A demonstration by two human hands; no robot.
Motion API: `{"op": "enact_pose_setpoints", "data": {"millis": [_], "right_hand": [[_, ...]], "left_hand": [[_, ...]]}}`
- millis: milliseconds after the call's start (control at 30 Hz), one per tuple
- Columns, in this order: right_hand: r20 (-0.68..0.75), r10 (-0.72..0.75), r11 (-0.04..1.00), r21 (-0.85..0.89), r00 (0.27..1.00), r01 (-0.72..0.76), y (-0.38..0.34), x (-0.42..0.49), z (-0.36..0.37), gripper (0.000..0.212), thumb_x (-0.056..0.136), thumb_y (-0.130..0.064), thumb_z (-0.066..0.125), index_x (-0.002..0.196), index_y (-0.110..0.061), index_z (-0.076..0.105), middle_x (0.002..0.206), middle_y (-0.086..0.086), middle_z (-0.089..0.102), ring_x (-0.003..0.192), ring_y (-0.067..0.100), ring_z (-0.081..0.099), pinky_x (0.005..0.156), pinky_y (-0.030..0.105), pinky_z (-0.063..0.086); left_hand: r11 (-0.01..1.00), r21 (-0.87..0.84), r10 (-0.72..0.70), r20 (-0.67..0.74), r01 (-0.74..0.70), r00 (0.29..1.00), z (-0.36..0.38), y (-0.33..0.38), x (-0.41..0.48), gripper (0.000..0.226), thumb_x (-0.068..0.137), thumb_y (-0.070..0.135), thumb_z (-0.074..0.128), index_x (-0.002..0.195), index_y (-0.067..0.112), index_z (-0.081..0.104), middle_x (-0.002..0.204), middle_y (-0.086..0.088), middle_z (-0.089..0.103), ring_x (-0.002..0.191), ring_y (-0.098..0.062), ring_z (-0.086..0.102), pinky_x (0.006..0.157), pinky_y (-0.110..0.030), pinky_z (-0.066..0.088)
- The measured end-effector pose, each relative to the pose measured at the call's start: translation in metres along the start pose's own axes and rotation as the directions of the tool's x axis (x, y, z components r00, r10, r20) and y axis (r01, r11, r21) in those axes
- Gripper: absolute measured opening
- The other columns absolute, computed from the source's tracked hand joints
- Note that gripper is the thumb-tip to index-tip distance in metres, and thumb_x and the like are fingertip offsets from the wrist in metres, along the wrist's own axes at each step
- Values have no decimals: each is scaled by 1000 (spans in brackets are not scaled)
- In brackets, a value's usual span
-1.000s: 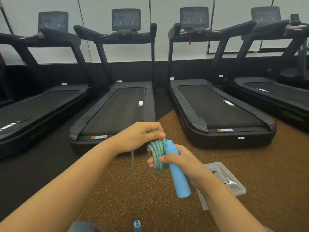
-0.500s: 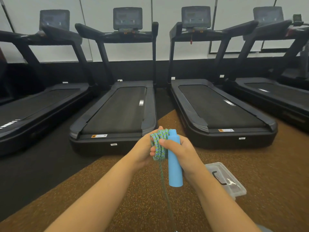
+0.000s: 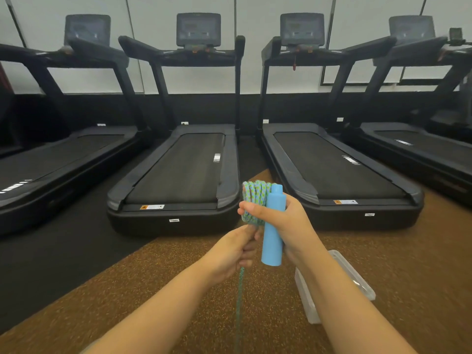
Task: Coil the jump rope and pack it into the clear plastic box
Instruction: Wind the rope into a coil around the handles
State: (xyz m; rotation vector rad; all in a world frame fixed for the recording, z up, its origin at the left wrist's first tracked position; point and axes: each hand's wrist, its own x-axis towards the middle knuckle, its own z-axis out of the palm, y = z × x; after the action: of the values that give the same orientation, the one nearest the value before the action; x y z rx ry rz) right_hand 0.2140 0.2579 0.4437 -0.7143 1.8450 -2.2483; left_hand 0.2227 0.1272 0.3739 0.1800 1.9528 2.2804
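A single wide-angle view from a camera worn on the person's head, facing forward and tilted down. Both forearms reach in from the bottom edge, and the left hand (image 3: 229, 251) and right hand (image 3: 286, 221) sit near mid-frame, close to the lens, each gripping a jump rope (image 3: 252, 198). Beyond the hands, a row of treadmills (image 3: 184, 169) runs away to a wall. Beneath the hands lies speckled brown floor (image 3: 166, 282) – a clear plastic box (image 3: 357, 279) shows low, right of the right hand.
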Motion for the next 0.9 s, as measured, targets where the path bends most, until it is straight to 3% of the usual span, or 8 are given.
{"op": "enact_pose_setpoints", "data": {"millis": [133,267,333,433,533,733,833,900], "right_hand": [[39,18,999,34,999,-19,-4,2,-8,29,65,-22,75,91,-13,66,82,2,77,81,16,73,65,29,58],[90,61,992,100,994,-70,-1,5,-11,13,80,-6,66,93,-9,66,85,2,77,81,14,73,66,21,56],[114,77,989,114,991,-90,3,5,-12,11,85,-4,61,93,-8,66,87,4,77,83,16,73,68,23,57],[143,113,982,134,983,-133,6,5,-12,13,87,-4,59,97,-4,66,92,9,76,85,19,73,72,27,59],[175,142,986,66,974,-155,12,4,-11,15,86,-8,63,100,-3,66,89,7,76,77,15,72,65,24,57],[249,184,983,-21,951,-185,16,-3,-2,10,75,-29,64,79,-20,69,71,-5,69,64,4,61,61,18,47],[275,194,981,-39,942,-190,17,-6,0,11,69,-37,69,72,-26,71,70,-6,67,65,7,56,60,20,43],[298,198,979,-4,934,-206,19,-8,-2,5,76,-27,67,78,-24,71,70,-7,70,63,6,61,58,16,46]], "left_hand": [[925,381,20,-15,-13,1000,0,12,-14,35,97,44,39,70,28,54,53,12,31,46,-5,25,46,-20,24],[545,838,103,-31,-30,994,3,39,-30,31,97,43,42,76,29,59,64,9,51,56,-6,44,58,-23,35],[383,923,119,-8,-39,993,5,52,-40,28,96,44,44,79,28,60,65,9,54,58,-5,47,57,-20,36],[162,986,101,14,-31,995,9,71,-50,30,94,50,41,84,30,60,76,7,61,68,-9,56,65,-29,45],[-4,999,106,41,-41,994,9,88,-54,33,93,53,39,81,30,59,83,7,61,76,-9,56,71,-30,45],[-24,998,86,53,-51,995,-2,112,-53,36,91,55,43,78,29,64,79,6,60,68,-5,53,59,-18,36],[20,997,46,80,-81,996,-7,117,-51,37,88,57,46,79,26,64,83,3,65,76,-7,58,71,-27,44],[78,990,23,112,-114,993,-12,122,-49,33,88,55,49,77,27,63,81,5,66,77,-7,59,74,-32,47]]}}
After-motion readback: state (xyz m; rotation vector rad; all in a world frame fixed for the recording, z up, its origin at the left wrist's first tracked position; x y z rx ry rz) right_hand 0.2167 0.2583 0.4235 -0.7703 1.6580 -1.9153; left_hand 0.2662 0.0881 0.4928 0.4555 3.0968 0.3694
